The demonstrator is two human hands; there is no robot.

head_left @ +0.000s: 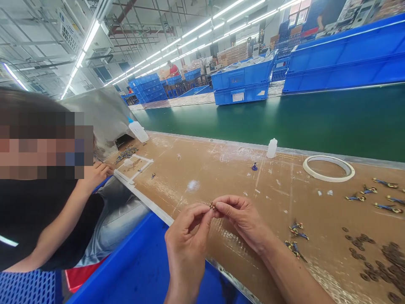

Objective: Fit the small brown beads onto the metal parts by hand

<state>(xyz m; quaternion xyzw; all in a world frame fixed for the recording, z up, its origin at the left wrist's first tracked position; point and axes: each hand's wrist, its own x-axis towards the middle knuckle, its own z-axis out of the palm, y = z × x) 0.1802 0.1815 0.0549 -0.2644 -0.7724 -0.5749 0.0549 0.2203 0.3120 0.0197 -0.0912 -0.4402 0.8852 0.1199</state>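
Note:
My left hand and my right hand meet over the front edge of the brown worktable. Thumbs and fingertips of both pinch one small dark piece, mostly hidden, so its kind cannot be made out. Right of my right hand lie small painted figurines in blue and yellow, with more figurines farther right. Several round dark brown discs are scattered at the lower right. A single small blue figure stands upright beyond my hands.
A white bottle and a tape roll are at the back. A co-worker's arm is on the left, near another bottle and a heap of small parts. Blue crates stand beyond a green belt; a blue bin is below.

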